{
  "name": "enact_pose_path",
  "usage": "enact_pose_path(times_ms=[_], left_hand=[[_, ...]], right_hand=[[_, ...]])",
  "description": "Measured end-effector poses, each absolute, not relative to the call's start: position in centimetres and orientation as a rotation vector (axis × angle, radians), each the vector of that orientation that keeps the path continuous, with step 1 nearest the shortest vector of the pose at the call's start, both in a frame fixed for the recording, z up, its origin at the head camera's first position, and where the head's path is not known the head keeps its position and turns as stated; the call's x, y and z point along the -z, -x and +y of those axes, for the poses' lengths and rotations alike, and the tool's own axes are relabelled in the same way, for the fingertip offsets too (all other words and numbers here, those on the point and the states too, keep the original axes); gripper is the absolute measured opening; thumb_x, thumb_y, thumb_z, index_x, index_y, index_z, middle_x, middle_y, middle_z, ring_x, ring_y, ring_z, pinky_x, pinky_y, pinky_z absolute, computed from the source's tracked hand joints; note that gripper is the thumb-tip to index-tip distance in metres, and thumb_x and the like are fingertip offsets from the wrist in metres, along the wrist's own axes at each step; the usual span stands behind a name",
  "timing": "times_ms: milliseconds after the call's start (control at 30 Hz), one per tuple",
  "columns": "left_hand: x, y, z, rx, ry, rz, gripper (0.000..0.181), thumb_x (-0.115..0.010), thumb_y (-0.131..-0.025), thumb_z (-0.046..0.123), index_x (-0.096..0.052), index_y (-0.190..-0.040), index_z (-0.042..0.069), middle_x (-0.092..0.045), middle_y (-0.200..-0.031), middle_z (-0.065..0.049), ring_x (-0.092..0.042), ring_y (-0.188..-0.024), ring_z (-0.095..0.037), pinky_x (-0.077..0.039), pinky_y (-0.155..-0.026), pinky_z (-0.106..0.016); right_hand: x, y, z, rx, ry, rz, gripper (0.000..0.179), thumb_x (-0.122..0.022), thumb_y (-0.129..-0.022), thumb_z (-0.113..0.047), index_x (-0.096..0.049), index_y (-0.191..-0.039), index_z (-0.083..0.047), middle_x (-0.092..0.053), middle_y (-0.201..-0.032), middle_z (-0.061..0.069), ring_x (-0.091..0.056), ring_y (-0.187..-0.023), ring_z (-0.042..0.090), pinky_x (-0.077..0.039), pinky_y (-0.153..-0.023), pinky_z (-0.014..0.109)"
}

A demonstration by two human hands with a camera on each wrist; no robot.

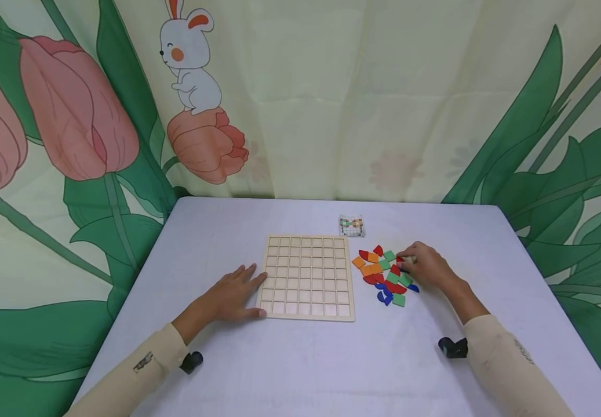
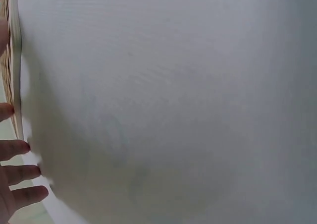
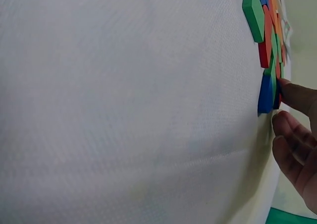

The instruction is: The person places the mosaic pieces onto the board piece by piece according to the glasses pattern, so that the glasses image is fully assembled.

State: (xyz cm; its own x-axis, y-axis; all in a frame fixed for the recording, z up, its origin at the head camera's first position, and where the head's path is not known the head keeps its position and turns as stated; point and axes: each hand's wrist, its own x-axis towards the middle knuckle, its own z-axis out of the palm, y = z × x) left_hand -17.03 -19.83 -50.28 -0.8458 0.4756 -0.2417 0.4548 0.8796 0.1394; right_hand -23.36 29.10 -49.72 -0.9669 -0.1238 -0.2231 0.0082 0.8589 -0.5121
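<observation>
A pale wooden grid board (image 1: 305, 278) lies flat on the table, with no pieces in its squares. My left hand (image 1: 235, 294) rests at its left edge, fingers spread and straight, thumb at the near corner. In the left wrist view, the fingertips (image 2: 27, 194) lie by the board's rim (image 2: 16, 60). To the board's right is a loose pile of flat red, orange, green and blue pieces (image 1: 375, 268). At the pile's right side, my right hand (image 1: 428, 266) touches pieces with thumb and fingertips; whether it pinches one is hidden. Its thumb (image 3: 294, 96) meets the pile in the right wrist view.
A small clear packet with a colored grid pattern (image 1: 352, 226) lies behind the board and pile. A white cloth covers the table (image 1: 300, 365). A curtain with printed tulips and a rabbit (image 1: 305, 98) hangs behind the far edge.
</observation>
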Motion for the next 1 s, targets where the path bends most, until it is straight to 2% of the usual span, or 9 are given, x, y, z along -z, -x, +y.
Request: enact_pose_path(times_ms=[200, 400, 667, 1000], left_hand=[[50.36, 16.56, -19.64, -0.09, -0.687, 2.773, 0.097, -0.052, -0.084, 0.08, -0.03, -0.159, 0.023, -0.025, -0.165, -0.018, -0.025, -0.15, -0.046, -0.036, -0.11, -0.065], [50.57, 16.51, -19.53, -0.071, -0.693, 2.79, 0.096, -0.052, -0.085, 0.079, -0.031, -0.159, 0.022, -0.025, -0.165, -0.018, -0.026, -0.15, -0.045, -0.038, -0.108, -0.065], [50.34, 16.42, -19.15, -0.065, -0.679, 2.787, 0.096, -0.054, -0.086, 0.077, -0.029, -0.16, 0.021, -0.024, -0.165, -0.019, -0.025, -0.15, -0.045, -0.037, -0.109, -0.064], [50.03, 16.07, -19.15, -0.08, -0.672, 2.811, 0.094, -0.057, -0.086, 0.074, -0.033, -0.158, 0.019, -0.027, -0.164, -0.02, -0.028, -0.149, -0.046, -0.038, -0.108, -0.065]], right_hand=[[49.67, 23.5, 29.02, 0.758, 0.108, 2.769, 0.031, -0.069, -0.096, -0.017, -0.069, -0.123, -0.002, -0.06, -0.118, 0.019, -0.056, -0.109, 0.035, -0.053, -0.092, 0.049], [49.81, 23.48, 29.06, 0.775, 0.163, 2.779, 0.025, -0.069, -0.096, -0.015, -0.066, -0.119, -0.005, -0.063, -0.112, 0.015, -0.058, -0.099, 0.029, -0.054, -0.087, 0.044], [49.87, 23.29, 29.34, 0.824, 0.175, 2.77, 0.027, -0.068, -0.096, -0.012, -0.063, -0.122, -0.008, -0.066, -0.106, 0.014, -0.06, -0.093, 0.024, -0.056, -0.08, 0.035], [49.74, 23.14, 28.72, 0.783, 0.175, 2.781, 0.033, -0.066, -0.097, -0.015, -0.059, -0.129, -0.008, -0.064, -0.097, 0.012, -0.057, -0.082, 0.02, -0.052, -0.068, 0.027]])
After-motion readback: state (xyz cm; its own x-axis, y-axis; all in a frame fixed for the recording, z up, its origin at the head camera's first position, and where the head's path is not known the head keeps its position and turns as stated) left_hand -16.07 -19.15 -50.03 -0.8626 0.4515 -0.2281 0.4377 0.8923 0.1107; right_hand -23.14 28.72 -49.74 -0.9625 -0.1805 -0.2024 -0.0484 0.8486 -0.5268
